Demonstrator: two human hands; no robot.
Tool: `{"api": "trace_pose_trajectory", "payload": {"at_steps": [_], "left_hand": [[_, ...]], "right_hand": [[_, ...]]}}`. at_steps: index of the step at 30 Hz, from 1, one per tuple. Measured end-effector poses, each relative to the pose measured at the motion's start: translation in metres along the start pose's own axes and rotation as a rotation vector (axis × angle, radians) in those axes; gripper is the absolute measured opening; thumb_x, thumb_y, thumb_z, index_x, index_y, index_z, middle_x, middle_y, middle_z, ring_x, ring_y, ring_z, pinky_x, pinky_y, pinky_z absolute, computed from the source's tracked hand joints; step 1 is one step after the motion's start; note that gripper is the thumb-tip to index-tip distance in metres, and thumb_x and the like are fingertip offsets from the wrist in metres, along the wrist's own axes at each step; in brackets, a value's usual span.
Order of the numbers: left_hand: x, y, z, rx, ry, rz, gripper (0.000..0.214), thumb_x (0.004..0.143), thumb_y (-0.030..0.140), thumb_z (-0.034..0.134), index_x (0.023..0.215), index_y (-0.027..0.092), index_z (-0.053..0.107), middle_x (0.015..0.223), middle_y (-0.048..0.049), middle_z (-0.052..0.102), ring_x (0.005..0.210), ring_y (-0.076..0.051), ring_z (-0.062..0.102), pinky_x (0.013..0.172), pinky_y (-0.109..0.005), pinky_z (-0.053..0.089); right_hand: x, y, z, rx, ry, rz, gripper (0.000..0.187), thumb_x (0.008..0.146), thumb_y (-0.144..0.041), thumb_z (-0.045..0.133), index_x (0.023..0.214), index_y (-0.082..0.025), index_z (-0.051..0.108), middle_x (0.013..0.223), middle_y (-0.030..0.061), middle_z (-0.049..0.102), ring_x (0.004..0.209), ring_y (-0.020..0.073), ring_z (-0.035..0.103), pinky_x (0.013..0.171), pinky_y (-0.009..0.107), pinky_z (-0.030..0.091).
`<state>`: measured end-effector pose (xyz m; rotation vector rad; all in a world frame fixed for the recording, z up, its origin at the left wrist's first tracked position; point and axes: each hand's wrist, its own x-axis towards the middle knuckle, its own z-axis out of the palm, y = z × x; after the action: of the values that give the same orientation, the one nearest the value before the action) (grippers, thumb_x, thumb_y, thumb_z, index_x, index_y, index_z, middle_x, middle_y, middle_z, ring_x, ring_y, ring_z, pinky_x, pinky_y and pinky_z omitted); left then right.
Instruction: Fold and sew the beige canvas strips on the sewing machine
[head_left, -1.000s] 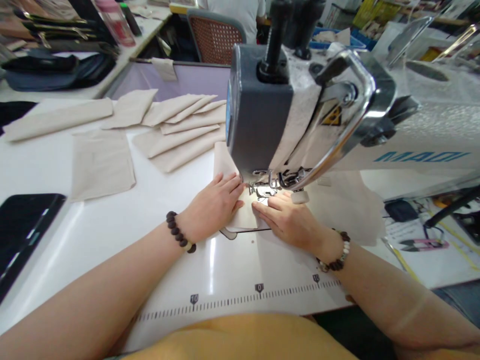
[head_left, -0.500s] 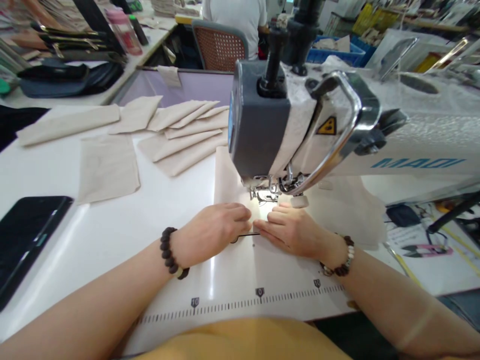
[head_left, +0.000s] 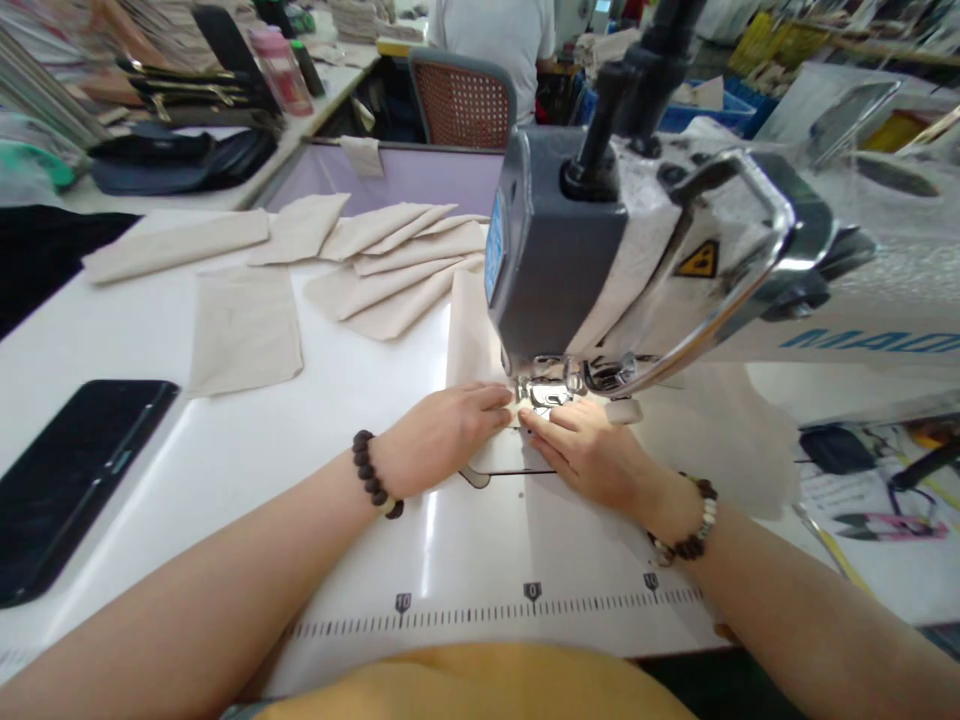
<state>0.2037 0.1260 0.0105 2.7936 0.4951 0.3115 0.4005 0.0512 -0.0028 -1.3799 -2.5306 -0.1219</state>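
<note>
Several cream cloth panels (head_left: 394, 265) lie overlapped across a white sewing worktop (head_left: 225, 470), with another flat panel (head_left: 244, 330) nearer the edge and a black phone (head_left: 75, 480) at the far left. A printed ruler scale (head_left: 532, 608) runs along the front of the worktop. An industrial sewing machine (head_left: 570, 260), grey and white with a yellow warning label, rises at centre right. Beyond it, a co-worker in a white shirt (head_left: 491, 40) stands or sits by a cane-backed chair (head_left: 461, 105), near a blue crate (head_left: 701, 120). Pink-handled thread snips (head_left: 892, 527) sit on a lower surface at the right.

Both forearms reach forward from a yellow top (head_left: 480, 690), each wrist wearing a bead bracelet. The left hand (head_left: 442, 435) lies palm down, fingers together and pointing right toward the presser foot (head_left: 544, 395). The right hand (head_left: 589, 452) lies palm down, fingers angled left, its fingertips just beside the foot. Neither grip is closed: both are open and flat, pressing from above.

A cream cloth piece (head_left: 472, 345) lies beneath both hands, running back along the machine's left side, with its near part passing under the presser foot between the fingertips
</note>
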Motion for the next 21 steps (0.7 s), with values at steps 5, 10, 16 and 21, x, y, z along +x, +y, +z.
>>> {"api": "trace_pose_trajectory", "payload": {"at_steps": [5, 10, 16, 21], "left_hand": [[0.008, -0.005, -0.003, -0.007, -0.007, -0.028, 0.02, 0.092, 0.014, 0.04, 0.098, 0.013, 0.06, 0.101, -0.0068, 0.06, 0.101, -0.018, 0.056, 0.09, -0.031, 0.046], [0.01, -0.007, -0.001, 0.044, 0.016, -0.035, 0.024, 0.093, 0.012, 0.036, 0.099, 0.012, 0.059, 0.105, -0.0084, 0.06, 0.1, -0.017, 0.057, 0.09, -0.03, 0.046], [0.01, -0.007, -0.001, 0.057, 0.011, -0.044, 0.022, 0.093, 0.013, 0.037, 0.097, 0.013, 0.059, 0.103, -0.0062, 0.06, 0.099, -0.015, 0.057, 0.092, -0.029, 0.045], [0.012, -0.006, -0.003, 0.067, 0.018, -0.042, 0.022, 0.093, 0.012, 0.038, 0.095, 0.012, 0.06, 0.102, -0.0066, 0.06, 0.1, -0.016, 0.056, 0.09, -0.028, 0.045]], "right_hand": [[0.0, 0.002, 0.005, 0.018, -0.003, 0.027, 0.032, 0.095, -0.028, 0.038, 0.114, -0.01, 0.058, 0.075, 0.0057, 0.06, 0.069, 0.0173, 0.052, 0.065, 0.03, 0.036], [0.001, 0.002, 0.005, 0.031, -0.009, 0.028, 0.03, 0.094, -0.027, 0.04, 0.111, -0.01, 0.059, 0.074, 0.0053, 0.06, 0.068, 0.017, 0.051, 0.065, 0.03, 0.036], [0.002, 0.001, 0.002, 0.031, -0.018, 0.034, 0.028, 0.094, -0.026, 0.04, 0.107, -0.011, 0.06, 0.074, 0.0044, 0.059, 0.068, 0.0171, 0.051, 0.063, 0.03, 0.035], [0.002, 0.0, 0.001, 0.035, -0.017, 0.039, 0.026, 0.094, -0.025, 0.04, 0.105, -0.012, 0.06, 0.073, 0.0044, 0.059, 0.067, 0.0166, 0.051, 0.063, 0.03, 0.035]]}}
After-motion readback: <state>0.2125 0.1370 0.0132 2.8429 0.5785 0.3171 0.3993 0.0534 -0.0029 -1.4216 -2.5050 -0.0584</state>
